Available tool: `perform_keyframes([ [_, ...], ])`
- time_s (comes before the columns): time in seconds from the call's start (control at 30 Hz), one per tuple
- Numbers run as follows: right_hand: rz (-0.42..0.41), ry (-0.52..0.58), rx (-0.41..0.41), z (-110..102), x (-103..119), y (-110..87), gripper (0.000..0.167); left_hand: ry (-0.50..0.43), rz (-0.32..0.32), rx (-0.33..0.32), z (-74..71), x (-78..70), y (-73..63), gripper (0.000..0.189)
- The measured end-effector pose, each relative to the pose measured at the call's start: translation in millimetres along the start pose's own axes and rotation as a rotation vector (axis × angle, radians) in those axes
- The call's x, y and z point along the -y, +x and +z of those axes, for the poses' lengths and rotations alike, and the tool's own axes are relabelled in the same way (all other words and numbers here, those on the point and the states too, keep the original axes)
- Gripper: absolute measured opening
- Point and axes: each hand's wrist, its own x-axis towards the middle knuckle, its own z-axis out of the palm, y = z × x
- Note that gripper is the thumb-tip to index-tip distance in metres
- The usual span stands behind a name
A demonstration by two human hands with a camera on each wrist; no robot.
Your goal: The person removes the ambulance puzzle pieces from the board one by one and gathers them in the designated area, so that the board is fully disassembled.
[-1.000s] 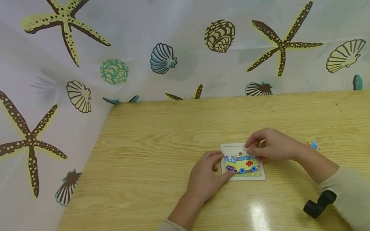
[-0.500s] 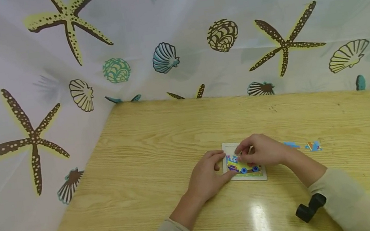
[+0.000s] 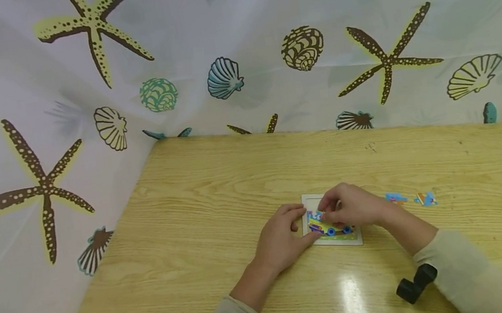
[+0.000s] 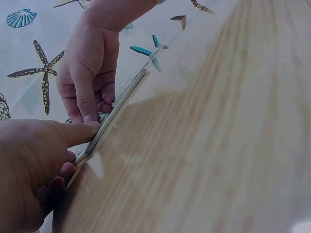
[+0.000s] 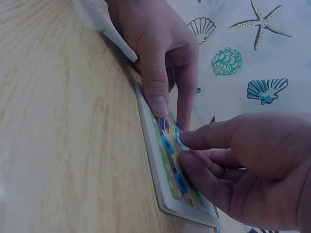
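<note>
Beneath the fingers of the right hand (image 3: 353, 206), which has shifted leftward, lies the middle of one puzzle board (image 5: 170, 206), probably where the work now centres. That hand's thumb and forefinger nearly meet, though whether they pinch a piece I cannot tell; the left hand (image 3: 279, 239) grips the board's left edge. Right of both hands' fingers lie two patches of loose pieces (image 3: 428, 198), individual pieces uncountable.

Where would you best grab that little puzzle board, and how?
Probably pinch the puzzle board at its near rim, coming from the person's side: it lies flat, and that straight edge is mostly uncovered, while the left hand grips the left side.
</note>
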Motion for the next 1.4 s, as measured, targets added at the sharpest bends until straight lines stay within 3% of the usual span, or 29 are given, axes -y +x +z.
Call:
perform_keyframes([
  [0.23,0.026,-0.023,-0.043,4,3,-1.2,0.015,-0.016,0.0,0.001,-0.9,0.1,-0.8,0.056],
  [0.43,-0.013,0.065,-0.027,3,0,-4.8,0.01,-0.006,0.0,0.003,-0.6,0.4,-0.3,0.056],
  [0.93,0.015,0.27,-0.07,1,-8,-10.6,0.019,-0.013,-0.018,0.011,-2.1,0.0,-0.9,0.056],
  [1.4,0.056,0.353,-0.075,-6,-21,-21.2,0.023,-0.01,-0.01,0.009,-0.6,2.5,-1.0,0.057],
])
